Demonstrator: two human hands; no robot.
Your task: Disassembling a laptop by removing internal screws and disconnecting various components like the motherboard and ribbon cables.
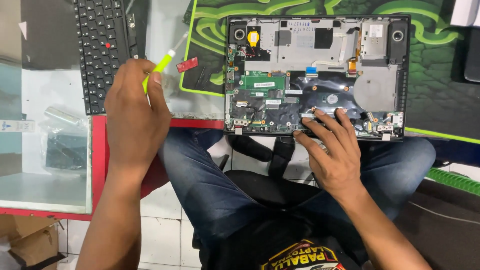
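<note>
An opened laptop base (pixel 317 75) lies on a green-and-black mat (pixel 430 65), its circuit board and fan exposed. My right hand (pixel 330 150) rests on the near edge of the base, fingers spread on the black film over the board. My left hand (pixel 132 112) is closed around a yellow-green screwdriver (pixel 162 65) with a white tip, held above the glass tabletop left of the laptop. A detached black keyboard (pixel 102 47) lies just beyond that hand.
A small red rectangular piece (pixel 187 64) lies at the mat's left edge. A clear plastic bag (pixel 62 142) sits on the glass table (pixel 45 185) with its red frame. A cardboard box (pixel 30 240) stands on the tiled floor at lower left. My knees are under the table.
</note>
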